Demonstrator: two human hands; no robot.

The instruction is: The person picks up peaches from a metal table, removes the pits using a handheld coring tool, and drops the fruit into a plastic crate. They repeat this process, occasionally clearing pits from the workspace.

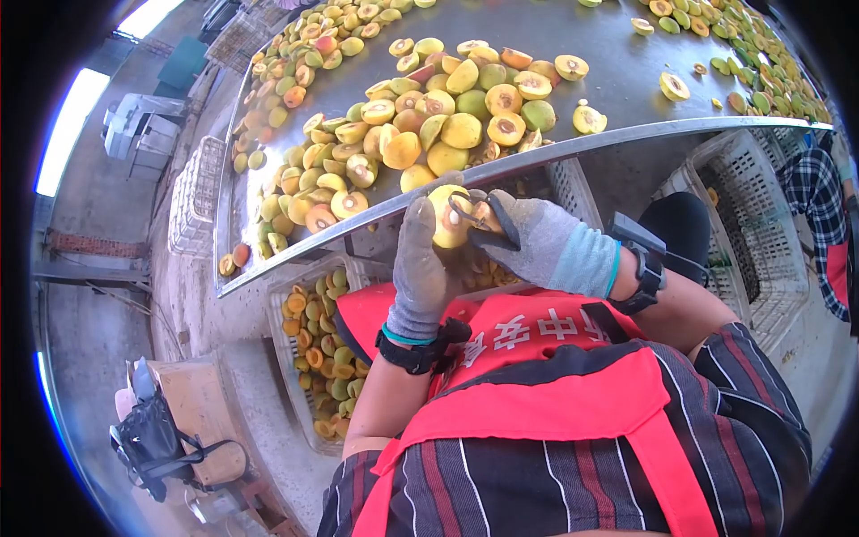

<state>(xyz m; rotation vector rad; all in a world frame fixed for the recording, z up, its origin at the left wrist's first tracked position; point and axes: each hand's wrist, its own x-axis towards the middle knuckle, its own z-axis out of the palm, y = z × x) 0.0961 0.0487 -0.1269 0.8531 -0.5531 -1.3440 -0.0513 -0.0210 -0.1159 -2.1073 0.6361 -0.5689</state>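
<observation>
My left hand (420,268), in a grey glove, grips a yellow-green fruit (445,217) just below the edge of the steel table (573,49). My right hand (537,242), also gloved, holds a small looped pitting tool (465,213) pressed against that fruit. Both wrists carry black bands. Halved and whole fruit (447,107) lie piled on the table just beyond my hands. I wear a red apron over a striped shirt.
A white crate (291,353) of halved fruit stands on the floor under the table at left. Empty white crates (752,179) stand at right, beside another person's checked sleeve (819,192). A black bag (148,438) rests on a box at lower left.
</observation>
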